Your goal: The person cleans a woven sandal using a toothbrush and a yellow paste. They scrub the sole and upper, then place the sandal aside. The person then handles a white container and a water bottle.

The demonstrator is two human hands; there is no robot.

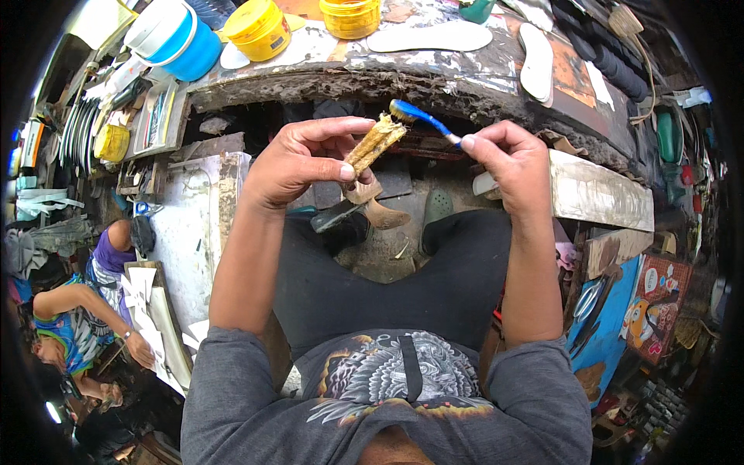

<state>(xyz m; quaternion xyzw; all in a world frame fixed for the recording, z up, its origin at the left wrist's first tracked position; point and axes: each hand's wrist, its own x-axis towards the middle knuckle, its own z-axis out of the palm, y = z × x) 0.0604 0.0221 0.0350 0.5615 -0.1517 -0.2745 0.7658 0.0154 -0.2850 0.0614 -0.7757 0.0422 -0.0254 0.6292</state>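
Note:
My left hand (298, 159) is closed around a short, yellowish, crusted piece (377, 145), pinched between thumb and fingers and tilted up to the right. I cannot tell its exact kind. In my right hand (513, 172) is a blue toothbrush (426, 118), gripped near its handle end. Its discoloured bristles are right at the upper end of the crusted piece; whether they touch it I cannot tell. Below my left hand, between my knees, is a tan and dark curved thing (385, 216), partly hidden.
A cluttered workbench (341, 77) spans the front, bearing yellow tubs (258, 32), a blue and white bucket (174, 39) and white sole-shaped pieces (430, 37). Scissors (590, 298) lie at right. Another person (74, 310) handles white strips at far left.

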